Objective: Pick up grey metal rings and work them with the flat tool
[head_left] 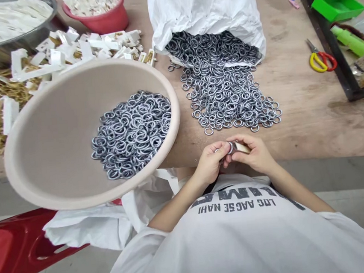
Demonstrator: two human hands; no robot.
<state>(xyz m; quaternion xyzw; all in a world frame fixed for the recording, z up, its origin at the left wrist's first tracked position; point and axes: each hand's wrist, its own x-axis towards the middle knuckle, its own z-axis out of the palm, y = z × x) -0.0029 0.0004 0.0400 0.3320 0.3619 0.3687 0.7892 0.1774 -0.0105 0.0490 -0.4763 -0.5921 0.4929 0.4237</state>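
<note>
Just off the table's front edge, my two hands meet, both closed. My left hand [209, 164] pinches grey metal rings [231, 147] between thumb and fingers. A small cream-coloured piece [242, 148] lies in the grip of my right hand [255, 153], its end against the rings. Fingers cover much of both, so I cannot tell whether the rings are around the piece or only touching it. Beyond my hands spreads a pile of loose grey rings [226, 93], spilling from a white sack [203, 5]. To the left, a beige basin [50, 136] holds many more such rings.
White plastic parts [55, 58] with tan bands lie behind the basin, near a red tub [103, 21] and a metal bowl [15, 41]. Scissors [321, 61] rest at right, beside a black frame [329, 32] and green trays [338, 5]. A red chair [15, 247] stands lower left.
</note>
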